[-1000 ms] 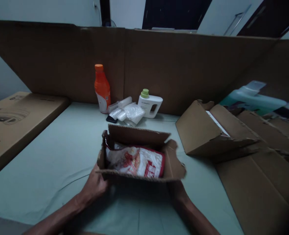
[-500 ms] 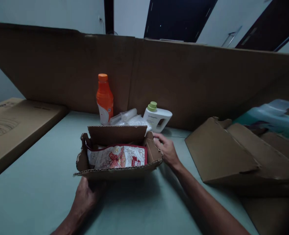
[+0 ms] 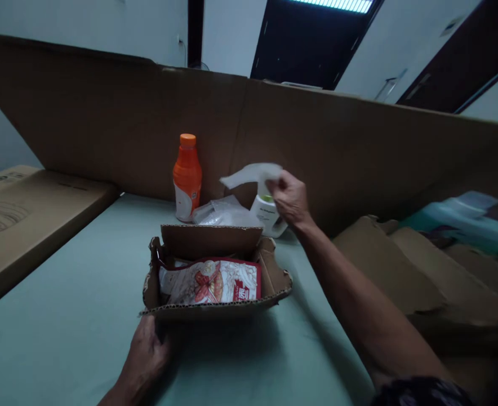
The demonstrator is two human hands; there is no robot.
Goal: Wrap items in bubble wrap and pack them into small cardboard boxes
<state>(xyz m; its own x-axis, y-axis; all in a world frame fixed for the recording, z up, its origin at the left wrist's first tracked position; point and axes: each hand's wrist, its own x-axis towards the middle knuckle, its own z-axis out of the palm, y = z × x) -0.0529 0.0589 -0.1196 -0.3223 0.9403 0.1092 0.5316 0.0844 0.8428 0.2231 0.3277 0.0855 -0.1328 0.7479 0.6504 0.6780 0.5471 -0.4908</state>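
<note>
In the head view a small open cardboard box [image 3: 215, 311] holds a red-and-white printed food pouch [image 3: 210, 281]. My left hand [image 3: 148, 347] grips the box at its front left corner, with the fingers hidden beneath it. Beyond the box, my right hand [image 3: 290, 197] is closed on a whitish, translucent strip of plastic packaging [image 3: 251, 172], which is curved and blurred by motion. Partly covered by that hand stands a white handled bottle with a green cap [image 3: 266, 213]. Clear plastic wrap [image 3: 223, 211] lies between it and an orange bottle [image 3: 187, 177].
A tall cardboard panel [image 3: 118, 124] closes off the back of the pale green table [image 3: 84, 270]. To the left lies a flat carton [image 3: 50, 217]. At right are an open cardboard box [image 3: 384, 265] and a container of teal liquid [image 3: 464, 223].
My right hand has left the box's right side and moved up and back, lifting the plastic strip from among the wrap. My left hand stays on the box.
</note>
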